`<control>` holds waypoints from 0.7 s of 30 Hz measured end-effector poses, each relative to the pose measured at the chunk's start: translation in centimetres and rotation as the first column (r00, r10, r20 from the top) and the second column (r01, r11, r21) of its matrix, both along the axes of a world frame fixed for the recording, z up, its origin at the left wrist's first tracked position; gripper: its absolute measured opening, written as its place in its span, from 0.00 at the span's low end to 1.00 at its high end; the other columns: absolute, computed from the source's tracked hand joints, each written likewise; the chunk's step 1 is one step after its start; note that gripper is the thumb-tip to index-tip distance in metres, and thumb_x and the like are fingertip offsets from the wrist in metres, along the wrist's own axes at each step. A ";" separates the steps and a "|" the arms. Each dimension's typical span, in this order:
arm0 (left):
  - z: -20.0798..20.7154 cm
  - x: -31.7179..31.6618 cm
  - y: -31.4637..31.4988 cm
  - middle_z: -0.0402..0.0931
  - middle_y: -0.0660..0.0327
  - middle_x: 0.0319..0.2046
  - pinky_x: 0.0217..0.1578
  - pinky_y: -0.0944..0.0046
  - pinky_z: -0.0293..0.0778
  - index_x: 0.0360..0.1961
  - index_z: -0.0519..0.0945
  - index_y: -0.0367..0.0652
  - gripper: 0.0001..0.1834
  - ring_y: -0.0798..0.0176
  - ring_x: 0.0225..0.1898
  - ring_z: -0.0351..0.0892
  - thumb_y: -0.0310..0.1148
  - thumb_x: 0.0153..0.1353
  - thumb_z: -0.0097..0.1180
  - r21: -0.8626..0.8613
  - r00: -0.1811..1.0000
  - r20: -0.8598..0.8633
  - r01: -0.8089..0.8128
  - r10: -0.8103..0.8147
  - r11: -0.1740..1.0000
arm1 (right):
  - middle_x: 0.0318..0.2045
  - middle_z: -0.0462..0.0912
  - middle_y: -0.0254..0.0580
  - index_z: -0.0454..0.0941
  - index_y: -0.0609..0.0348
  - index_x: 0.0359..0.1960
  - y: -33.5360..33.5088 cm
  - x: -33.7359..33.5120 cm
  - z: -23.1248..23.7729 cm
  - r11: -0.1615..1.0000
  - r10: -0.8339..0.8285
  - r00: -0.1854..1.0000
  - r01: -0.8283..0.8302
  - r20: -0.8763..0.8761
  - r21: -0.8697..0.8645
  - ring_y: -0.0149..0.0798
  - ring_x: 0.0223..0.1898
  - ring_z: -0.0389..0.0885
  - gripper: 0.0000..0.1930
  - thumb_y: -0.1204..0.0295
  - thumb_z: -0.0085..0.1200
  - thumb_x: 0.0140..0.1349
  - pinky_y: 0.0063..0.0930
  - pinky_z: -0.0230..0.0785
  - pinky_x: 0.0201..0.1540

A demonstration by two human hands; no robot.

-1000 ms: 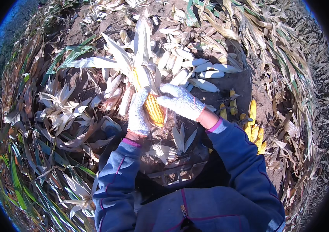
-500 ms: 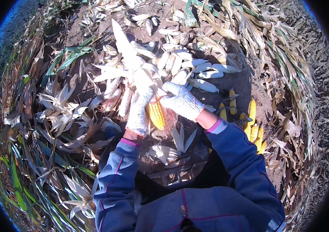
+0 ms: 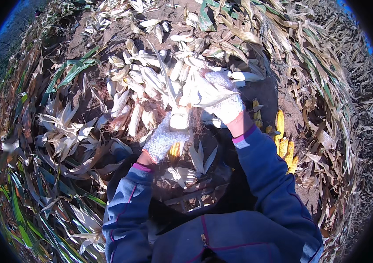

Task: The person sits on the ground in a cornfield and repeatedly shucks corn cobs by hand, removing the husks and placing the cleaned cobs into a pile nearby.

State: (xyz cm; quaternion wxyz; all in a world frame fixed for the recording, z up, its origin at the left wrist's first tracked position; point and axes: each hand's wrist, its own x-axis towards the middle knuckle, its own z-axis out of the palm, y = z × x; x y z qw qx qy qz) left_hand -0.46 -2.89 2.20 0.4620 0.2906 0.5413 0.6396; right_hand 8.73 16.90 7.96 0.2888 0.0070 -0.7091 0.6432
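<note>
My left hand (image 3: 163, 139), in a white knit glove, is wrapped round an ear of corn (image 3: 175, 151). The yellow kernels of its lower end show below the fingers. Pale husk (image 3: 180, 115) still joins the ear at its upper end. My right hand (image 3: 225, 94), gloved the same way, is closed on pale husk leaves (image 3: 199, 90) up and to the right of the ear. Bright sunlight washes out the husk and part of the right fingers.
Unhusked ears (image 3: 140, 74) lie in a heap beyond my hands. Husked yellow ears (image 3: 285, 149) lie on the soil to the right of my right forearm. Dry husks (image 3: 72, 118) and stalks (image 3: 24, 206) cover the left side, and dry leaves (image 3: 322, 83) bank up at the right.
My right hand has moved up and right, away from my left, drawing husk leaves with it. My left hand now covers more of the corn and sits slightly lower.
</note>
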 end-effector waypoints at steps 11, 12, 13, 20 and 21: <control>1.1 -1.9 -0.6 0.75 0.62 0.44 0.50 0.55 0.74 0.55 0.73 0.47 0.21 0.60 0.46 0.76 0.41 0.63 0.58 0.140 0.620 0.764 -0.429 0.178 0.892 | 0.49 0.77 0.41 0.73 0.62 0.54 -2.2 -1.1 0.8 0.993 0.118 0.899 -0.097 0.423 -0.072 0.28 0.47 0.77 0.19 0.65 0.55 0.66 0.23 0.72 0.46; 1.2 -2.1 -0.5 0.76 0.61 0.45 0.49 0.54 0.75 0.56 0.72 0.46 0.22 0.59 0.47 0.76 0.43 0.63 0.57 0.149 0.623 0.753 -0.474 0.211 0.868 | 0.51 0.76 0.45 0.72 0.62 0.56 -2.7 -1.1 0.5 0.980 0.120 0.868 -0.181 0.483 0.083 0.34 0.50 0.76 0.25 0.60 0.59 0.62 0.30 0.70 0.51; 0.0 -2.7 -0.5 0.76 0.61 0.46 0.49 0.53 0.75 0.56 0.72 0.46 0.23 0.57 0.46 0.77 0.45 0.64 0.56 0.182 0.645 0.715 -0.542 0.268 0.821 | 0.51 0.76 0.48 0.71 0.62 0.55 -3.1 -1.3 -0.4 0.933 0.114 0.852 -0.269 0.510 0.240 0.39 0.52 0.75 0.28 0.55 0.61 0.60 0.33 0.68 0.53; 0.7 -3.3 -0.5 0.77 0.55 0.42 0.47 0.53 0.76 0.53 0.73 0.44 0.24 0.55 0.43 0.78 0.50 0.64 0.55 0.223 0.631 0.737 -0.567 0.243 0.793 | 0.43 0.79 0.58 0.76 0.65 0.46 -4.8 -1.6 0.5 0.762 0.004 0.741 -0.438 0.672 0.478 0.55 0.46 0.78 0.26 0.54 0.60 0.57 0.41 0.69 0.48; 0.6 -3.4 -0.5 0.77 0.55 0.42 0.47 0.53 0.76 0.53 0.73 0.44 0.24 0.55 0.43 0.78 0.50 0.64 0.55 0.221 0.626 0.738 -0.574 0.250 0.788 | 0.39 0.80 0.57 0.77 0.64 0.42 -4.8 -1.5 0.6 0.762 0.034 0.786 -0.421 0.618 0.493 0.56 0.44 0.79 0.22 0.56 0.60 0.58 0.41 0.70 0.45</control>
